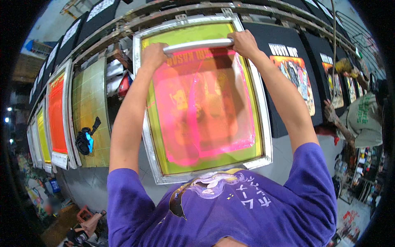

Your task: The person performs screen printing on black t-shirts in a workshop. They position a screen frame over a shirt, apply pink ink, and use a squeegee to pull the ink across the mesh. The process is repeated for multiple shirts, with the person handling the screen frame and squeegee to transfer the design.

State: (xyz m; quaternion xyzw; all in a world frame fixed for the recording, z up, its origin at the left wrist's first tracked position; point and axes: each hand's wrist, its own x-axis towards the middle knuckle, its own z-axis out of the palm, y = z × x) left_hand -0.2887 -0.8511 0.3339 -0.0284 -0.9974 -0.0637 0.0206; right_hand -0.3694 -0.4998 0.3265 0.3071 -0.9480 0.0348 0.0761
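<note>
A screen-printing frame (265, 142) with pale metal rims lies in front of me. Its yellow-green mesh (185, 36) carries a wide, glossy spread of pink ink (193, 119), through which a dark stencil pattern shows. Across the far part of the mesh lies a squeegee (199, 45) with a whitish bar. My left hand (154, 55) is closed round its left end, and my right hand (244, 43) grips the right end, close to the frame's far right corner. Both arms are stretched forward. Whatever lies beneath the screen is mostly hidden.
Black shirts with colourful prints (290, 76) lie along the right. Left stand a stained board (88, 107) with a black-and-blue bundle (85, 140), and screens with orange (57, 115) and yellow mesh. A rail (164, 20) runs behind. Another person (362, 117) works at the right.
</note>
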